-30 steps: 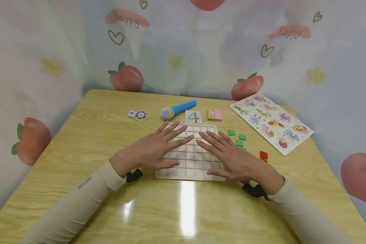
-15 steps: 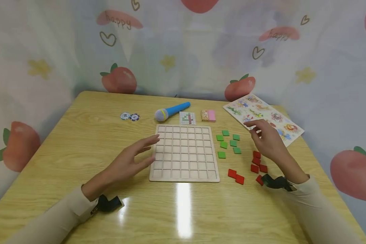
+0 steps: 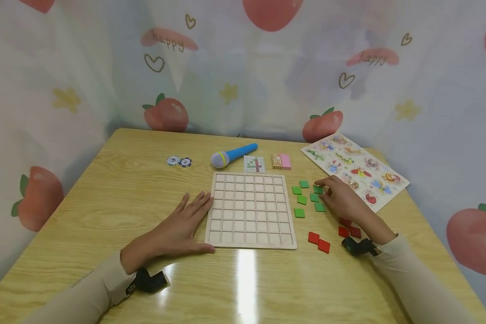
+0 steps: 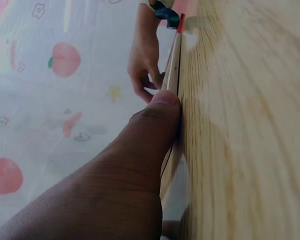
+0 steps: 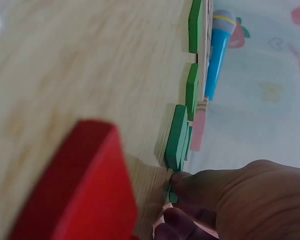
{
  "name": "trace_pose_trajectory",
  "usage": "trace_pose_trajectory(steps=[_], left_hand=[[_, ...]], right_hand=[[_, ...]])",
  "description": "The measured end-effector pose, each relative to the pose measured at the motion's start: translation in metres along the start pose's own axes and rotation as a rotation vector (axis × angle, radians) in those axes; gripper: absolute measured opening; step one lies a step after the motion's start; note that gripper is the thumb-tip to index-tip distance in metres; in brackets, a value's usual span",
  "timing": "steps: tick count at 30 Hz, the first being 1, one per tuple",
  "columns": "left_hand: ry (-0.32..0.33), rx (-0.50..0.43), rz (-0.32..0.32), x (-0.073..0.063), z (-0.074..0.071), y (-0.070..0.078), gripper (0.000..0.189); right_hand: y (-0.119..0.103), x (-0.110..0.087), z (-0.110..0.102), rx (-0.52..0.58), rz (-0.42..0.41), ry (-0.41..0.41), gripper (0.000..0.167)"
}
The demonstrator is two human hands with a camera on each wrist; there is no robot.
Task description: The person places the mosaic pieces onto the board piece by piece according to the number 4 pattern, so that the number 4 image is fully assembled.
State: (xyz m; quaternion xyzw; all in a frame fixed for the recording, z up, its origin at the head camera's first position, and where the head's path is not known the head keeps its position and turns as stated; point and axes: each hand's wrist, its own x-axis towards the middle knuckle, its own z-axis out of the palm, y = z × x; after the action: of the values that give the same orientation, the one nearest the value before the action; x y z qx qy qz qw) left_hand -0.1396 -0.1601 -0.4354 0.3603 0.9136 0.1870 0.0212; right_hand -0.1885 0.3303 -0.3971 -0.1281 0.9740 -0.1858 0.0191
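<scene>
A pale wooden grid board (image 3: 251,209) lies flat on the table. My left hand (image 3: 176,231) rests at its left side, fingers spread against the edge and the thumb at the near corner. In the left wrist view that thumb (image 4: 162,107) touches the board's edge. To the right of the board, my right hand (image 3: 342,198) pinches a green square tile (image 3: 317,189) between thumb and fingers, low at the table; its fingers partly cover the tile in the right wrist view. Several other green tiles (image 3: 302,200) lie around it.
Several red tiles (image 3: 324,246) lie near the right wrist, some partly hidden. Behind the board are a blue toy microphone (image 3: 235,154), a small pattern card (image 3: 254,164), a pink-and-patterned block (image 3: 281,161) and two poker chips (image 3: 179,161). An insect puzzle board (image 3: 356,171) lies back right.
Both hands have left their place over the board. The left came down against the board's left edge; the right moved right, then down onto a green tile. The head view shifted slightly.
</scene>
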Motion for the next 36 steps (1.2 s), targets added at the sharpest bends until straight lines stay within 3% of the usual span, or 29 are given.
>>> trace_pose_trajectory(steps=[8, 14, 19, 26, 31, 36], left_hand=[[-0.020, 0.009, -0.029, 0.003, 0.000, 0.003, 0.127], [-0.017, 0.027, -0.020, 0.003, -0.001, 0.004, 0.126], [-0.009, 0.013, -0.016, 0.003, -0.001, 0.003, 0.125], [-0.031, -0.003, -0.024, 0.004, 0.002, -0.001, 0.126], [-0.034, -0.008, -0.026, 0.004, 0.003, 0.001, 0.126], [-0.039, 0.026, -0.033, 0.003, 0.000, 0.000, 0.125]], right_hand=[[0.002, 0.002, 0.000, 0.010, 0.006, -0.015, 0.033], [-0.026, 0.006, -0.016, 0.014, -0.046, 0.018, 0.030], [-0.066, 0.032, -0.017, 0.034, -0.170, -0.020, 0.025], [-0.111, 0.080, 0.008, 0.021, -0.264, -0.160, 0.025], [-0.120, 0.099, 0.024, 0.025, -0.298, -0.175, 0.019], [-0.124, 0.107, 0.028, 0.028, -0.321, -0.176, 0.015]])
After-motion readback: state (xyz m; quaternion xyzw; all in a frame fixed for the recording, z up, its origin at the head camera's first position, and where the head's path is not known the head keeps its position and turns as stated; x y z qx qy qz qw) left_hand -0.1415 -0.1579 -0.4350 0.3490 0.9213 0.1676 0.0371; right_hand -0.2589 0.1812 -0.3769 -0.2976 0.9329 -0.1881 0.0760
